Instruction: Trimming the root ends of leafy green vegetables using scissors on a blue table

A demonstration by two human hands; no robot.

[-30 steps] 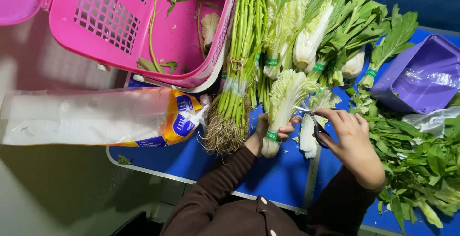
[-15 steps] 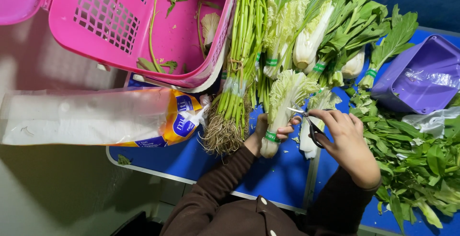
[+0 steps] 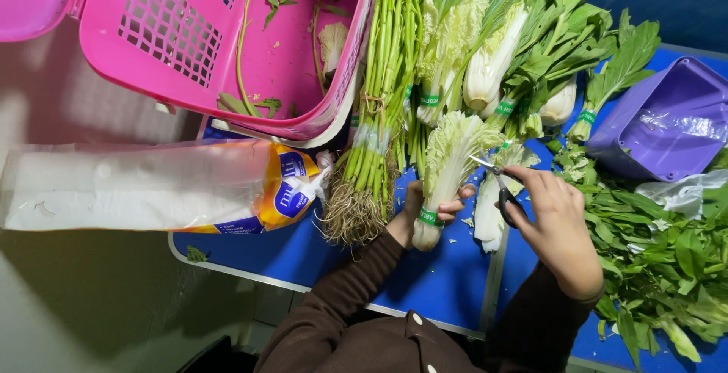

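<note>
Your left hand [image 3: 425, 210] is wrapped round the lower end of a cabbage [image 3: 447, 168], fingers closed on it just above the green band [image 3: 431, 217] near its root. The cabbage lies on the blue table [image 3: 447, 274], root end towards you, pale leafy top pointing away and slightly right. It sits between the root bunch [image 3: 368, 161] on its left and your right hand on its right.

Your right hand [image 3: 550, 221] is clamped on scissors [image 3: 497, 180], fingers through the dark handles. Blades point up-left, the tips at the cabbage's upper leaves, touching or just shy of them; can't tell which. Blades look slightly parted. Under that hand a second pale cabbage piece [image 3: 487, 214] lies on the table, just beside the held one.

Around you:
- Root bunch: long green stalks, tied, tangled roots at the near end, just left of your left wrist.
- Pink basket [image 3: 227, 47] tipped on its side at far left, a few leaf scraps inside, rim against the stalks.
- Clear plastic bag [image 3: 144, 183] with an orange and blue end lies flat, left of the roots, hanging past the table edge.
- More banded greens [image 3: 531, 62] piled beyond the cabbage.
- Purple tub [image 3: 667, 119] at far right, plastic film inside.
- Loose leaf pile [image 3: 660, 252] right of your right hand, near but apart.
</note>
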